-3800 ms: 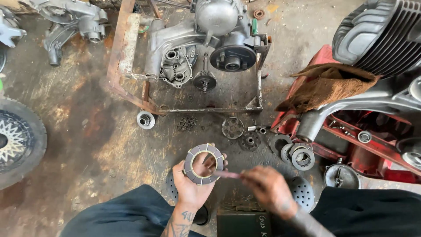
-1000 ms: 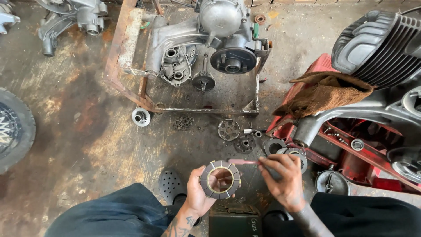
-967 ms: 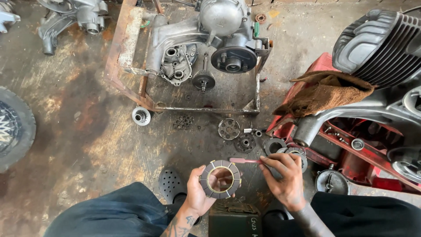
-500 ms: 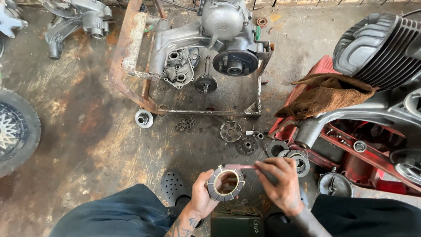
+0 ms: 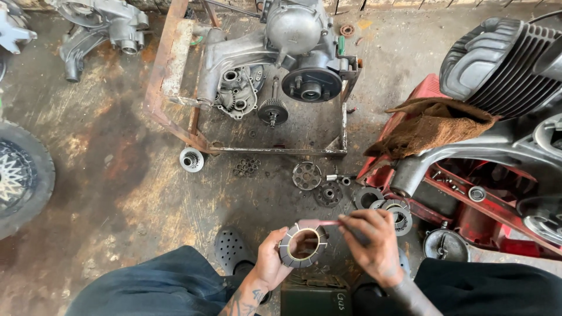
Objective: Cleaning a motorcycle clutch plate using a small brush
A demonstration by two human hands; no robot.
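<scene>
At the lower middle of the frame, your left hand [image 5: 270, 262] grips a metal ring [image 5: 302, 246], while your right hand [image 5: 373, 241] pinches a thin pink stick [image 5: 319, 223] touching its rim.

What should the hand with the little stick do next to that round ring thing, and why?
Probably slide the thin pinkish tool a little further along the ring's rim. The left hand holds the slotted metal ring tilted up, and the right hand has the tool's tip resting at the ring's top edge, so the neighbouring stretch of rim seems the natural next spot.
</scene>
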